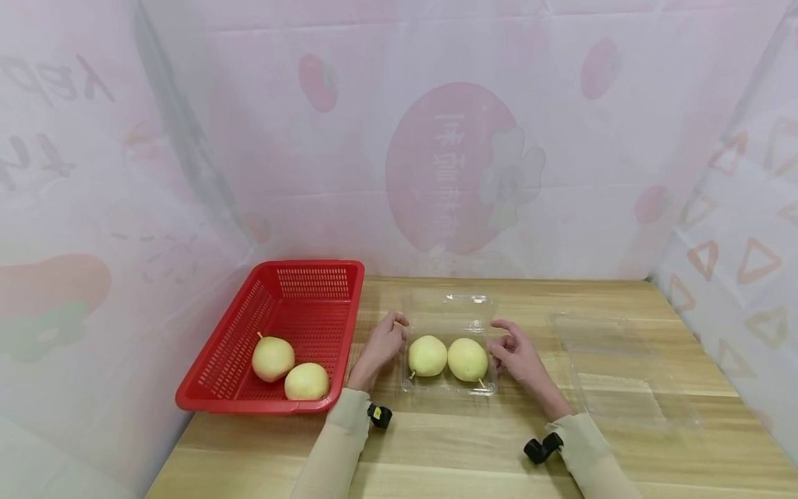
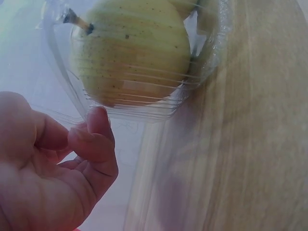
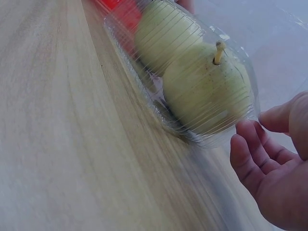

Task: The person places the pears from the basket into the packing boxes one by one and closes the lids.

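Observation:
A clear plastic clamshell box lies with its lid raised at the back. Two yellow-green pears sit side by side in it, the left pear and the right pear, stems towards the front. At the box's left side my left hand holds the edge with curled fingers, the fingertips against the ribbed wall. My right hand pinches the right edge, its thumb at the rim and the other fingers curled below.
On the left stands a red perforated basket holding two more pears. Another clear plastic box lies opened out on the right of the wooden table. Printed cloth walls the back and sides.

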`<state>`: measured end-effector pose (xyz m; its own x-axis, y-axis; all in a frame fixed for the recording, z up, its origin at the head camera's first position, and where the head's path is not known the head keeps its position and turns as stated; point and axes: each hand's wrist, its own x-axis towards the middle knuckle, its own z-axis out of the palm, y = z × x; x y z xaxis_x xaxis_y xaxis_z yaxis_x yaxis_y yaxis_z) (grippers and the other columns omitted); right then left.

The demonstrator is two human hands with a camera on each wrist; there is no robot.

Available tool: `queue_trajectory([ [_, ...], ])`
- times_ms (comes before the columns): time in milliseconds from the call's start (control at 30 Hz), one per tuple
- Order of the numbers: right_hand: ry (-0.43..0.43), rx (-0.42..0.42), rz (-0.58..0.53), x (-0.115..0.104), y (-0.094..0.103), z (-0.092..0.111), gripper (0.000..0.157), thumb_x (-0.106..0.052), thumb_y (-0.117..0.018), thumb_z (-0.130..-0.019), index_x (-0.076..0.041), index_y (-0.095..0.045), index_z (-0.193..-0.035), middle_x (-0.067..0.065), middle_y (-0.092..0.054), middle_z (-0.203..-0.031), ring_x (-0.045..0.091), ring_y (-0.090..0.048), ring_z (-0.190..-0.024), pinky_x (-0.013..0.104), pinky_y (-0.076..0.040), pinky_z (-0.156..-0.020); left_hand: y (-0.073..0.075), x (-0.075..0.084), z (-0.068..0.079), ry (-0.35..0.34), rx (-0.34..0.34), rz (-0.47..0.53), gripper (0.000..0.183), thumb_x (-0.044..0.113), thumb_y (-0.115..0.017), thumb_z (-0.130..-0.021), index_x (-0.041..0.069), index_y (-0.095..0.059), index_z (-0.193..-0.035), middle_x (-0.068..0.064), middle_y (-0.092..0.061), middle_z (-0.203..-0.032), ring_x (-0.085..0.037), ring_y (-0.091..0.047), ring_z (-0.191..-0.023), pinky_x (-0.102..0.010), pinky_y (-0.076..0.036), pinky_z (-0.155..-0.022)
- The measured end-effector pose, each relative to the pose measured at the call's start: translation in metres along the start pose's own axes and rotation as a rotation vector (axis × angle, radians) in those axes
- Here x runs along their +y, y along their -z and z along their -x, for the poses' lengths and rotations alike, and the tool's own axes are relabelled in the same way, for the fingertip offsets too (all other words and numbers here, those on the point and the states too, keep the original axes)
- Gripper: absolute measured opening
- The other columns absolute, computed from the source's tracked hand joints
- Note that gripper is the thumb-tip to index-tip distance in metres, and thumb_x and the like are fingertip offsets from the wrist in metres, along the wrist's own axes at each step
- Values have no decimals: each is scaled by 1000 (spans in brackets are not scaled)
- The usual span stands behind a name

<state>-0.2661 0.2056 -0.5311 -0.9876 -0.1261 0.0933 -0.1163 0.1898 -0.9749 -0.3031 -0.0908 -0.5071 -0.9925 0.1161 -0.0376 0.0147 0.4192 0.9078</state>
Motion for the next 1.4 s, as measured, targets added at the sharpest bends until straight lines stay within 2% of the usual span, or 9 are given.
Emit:
queue_trajectory([
  [100,1,-3,-4,-1,0,0,48,-4,-60,-96,0,-42,-140,22,-59,-82,15,-58,-60,33,-53,-54,0,1,0,17,12,9,29,23,-34,-102,8,-58,-111,-13,-63,-85,-22,-62,-63,-35,-51,-57],
  [233,-4,-8,-21,-10,-1,4,46,0,-58,-95,3,-42,-138,28,-58,-82,17,-58,-60,35,-53,-55,2,1,1,49,3,34,47,44,-30,-106,8,-59,-113,-12,-64,-87,-22,-63,-66,-34,-50,-56],
  [400,-2,14,-19,-3,-1,0,42,0,-61,-93,3,-45,-132,19,-60,-78,14,-58,-58,31,-52,-54,3,1,0,58,7,56,61,56,-26,-103,5,-58,-113,-13,-65,-86,-22,-63,-65,-33,-49,-52],
  [567,-3,21,-17,-2,-2,1,39,0,-61,-93,5,-47,-129,10,-58,-74,12,-57,-58,29,-51,-53,4,2,4,23,18,36,53,49,-36,-103,1,-59,-110,-16,-64,-79,-29,-64,-65,-36,-49,-52],
  [833,25,-3,-26,-3,0,1,36,6,-53,-93,7,-47,-129,15,-60,-77,14,-59,-58,31,-52,-54,4,1,4,-3,15,-19,32,34,-48,-99,9,-63,-111,-5,-64,-79,-33,-66,-70,-38,-52,-55],
  [933,-14,4,-44,-1,1,1,32,2,-47,-97,4,-49,-129,14,-62,-77,15,-61,-59,32,-55,-57,4,0,4,-25,10,-20,30,32,-49,-100,8,-63,-112,-5,-63,-78,-34,-64,-67,-35,-50,-52],
  [1167,-100,-7,-104,-4,5,1,37,-18,-38,-105,5,-46,-133,7,-58,-76,16,-64,-64,34,-57,-62,2,-2,3,-60,7,-35,29,27,-52,-99,5,-63,-114,-3,-60,-78,-15,-52,-55,-28,-43,-49],
  [1300,-112,-1,-120,-5,7,0,44,-28,-41,-106,8,-46,-133,3,-50,-80,11,-57,-66,27,-54,-60,-1,-2,1,-98,17,-63,25,20,-52,-97,3,-64,-111,-5,-62,-82,-12,-53,-62,-27,-45,-55],
  [1400,-110,7,-65,-4,8,0,44,-28,-46,-104,6,-48,-132,3,-52,-84,7,-54,-69,22,-50,-61,-3,-2,1,-111,32,-80,21,17,-53,-96,5,-64,-108,-6,-63,-86,-12,-55,-70,-26,-46,-60],
])
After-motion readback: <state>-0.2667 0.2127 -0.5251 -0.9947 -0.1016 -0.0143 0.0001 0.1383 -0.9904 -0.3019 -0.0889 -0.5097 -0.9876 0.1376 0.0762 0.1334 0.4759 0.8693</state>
